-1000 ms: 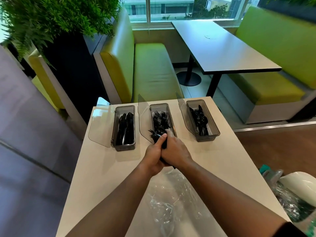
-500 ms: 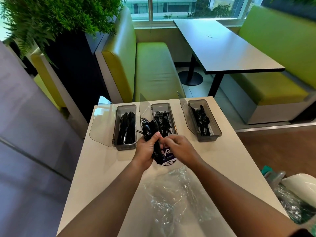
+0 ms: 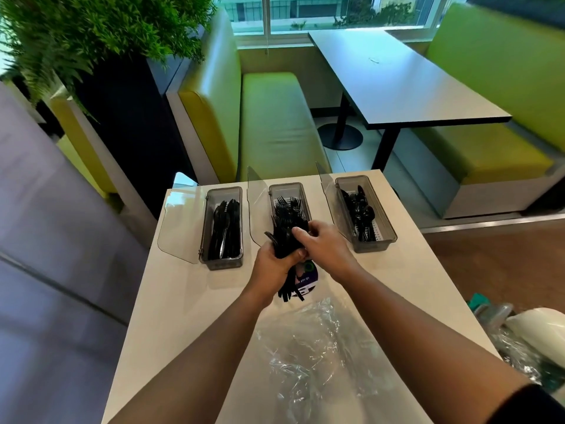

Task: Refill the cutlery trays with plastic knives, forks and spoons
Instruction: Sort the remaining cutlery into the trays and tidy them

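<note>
Three smoky plastic cutlery trays stand open at the far end of a white table (image 3: 183, 301): the left tray (image 3: 222, 261) with knives, the middle tray (image 3: 286, 188) with forks, the right tray (image 3: 371, 244) with spoons. My left hand (image 3: 273, 267) grips a bundle of black plastic forks (image 3: 284, 240) just in front of the middle tray, tines pointing away. My right hand (image 3: 321, 246) pinches the top of the same bundle. A purple printed label (image 3: 305, 278) shows under the bundle.
Crumpled clear plastic wrap (image 3: 308, 347) lies on the table near me. Each tray's clear lid (image 3: 180, 221) stands open to its left. Bags of supplies (image 3: 526, 338) sit at the right. Green benches and a dark dining table (image 3: 397, 81) lie beyond.
The hands parted from a tight clasp; the fork bundle came up out of the wrapper, swung left, and now sits back at the middle tray's near end with my right hand on its top.
</note>
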Demonstrator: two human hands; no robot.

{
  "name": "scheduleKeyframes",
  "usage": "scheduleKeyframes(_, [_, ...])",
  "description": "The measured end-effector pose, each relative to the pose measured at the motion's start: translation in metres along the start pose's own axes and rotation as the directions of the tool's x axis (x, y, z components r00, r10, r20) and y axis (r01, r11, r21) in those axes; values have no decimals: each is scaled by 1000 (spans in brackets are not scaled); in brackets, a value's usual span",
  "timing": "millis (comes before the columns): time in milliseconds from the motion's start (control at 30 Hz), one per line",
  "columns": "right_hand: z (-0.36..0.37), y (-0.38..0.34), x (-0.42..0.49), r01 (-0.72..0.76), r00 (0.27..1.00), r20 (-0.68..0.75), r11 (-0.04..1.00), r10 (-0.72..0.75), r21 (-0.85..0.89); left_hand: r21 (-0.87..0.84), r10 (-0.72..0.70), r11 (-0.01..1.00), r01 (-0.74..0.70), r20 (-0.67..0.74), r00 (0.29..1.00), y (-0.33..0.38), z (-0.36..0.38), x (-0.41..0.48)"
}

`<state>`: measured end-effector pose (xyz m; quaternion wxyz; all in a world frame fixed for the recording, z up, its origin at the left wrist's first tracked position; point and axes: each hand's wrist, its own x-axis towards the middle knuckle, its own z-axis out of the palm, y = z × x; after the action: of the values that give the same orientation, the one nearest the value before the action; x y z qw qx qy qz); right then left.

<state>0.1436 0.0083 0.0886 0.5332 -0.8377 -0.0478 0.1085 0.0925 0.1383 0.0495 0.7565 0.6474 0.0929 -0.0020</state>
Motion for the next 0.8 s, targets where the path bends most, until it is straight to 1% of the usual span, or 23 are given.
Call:
scheduleKeyframes(67, [0, 1, 2, -10, 1000, 2, 999, 10, -46, 26, 16, 1000, -16, -1, 1000, -2, 0, -1])
scheduleKeyframes(100, [0, 2, 3, -17, 1000, 2, 999, 17, -38, 20, 15, 1000, -15, 1, 1000, -3, 1, -2])
scheduleKeyframes(200, [0, 9, 9, -65, 998, -18, 994, 67, 84, -50, -24, 998, 24, 8, 1000, -4, 3, -3])
scheduleKeyframes(333, [-1, 7, 6, -118, 993, 30, 962, 115, 245, -134, -79, 988, 79, 8, 997, -6, 5, -4])
scheduleKeyframes(467, [-1, 6, 6, -139, 990, 49, 938, 130, 318, -179, -133, 975, 133, 12, 991, -7, 5, -3])
scheduleKeyframes(633, [1, 4, 1, -162, 987, 82, 877, 140, 451, -232, -160, 959, 163, 33, 987, -2, 6, -2])
scheduleKeyframes(733, [3, 7, -2, -147, 987, 125, 882, 101, 448, -258, -171, 949, 184, 70, 983, -1, 7, -3])
scheduleKeyframes(800, [4, 9, -2, -163, 986, 113, 870, 124, 465, -258, -171, 948, 188, 88, 981, -1, 7, -5])
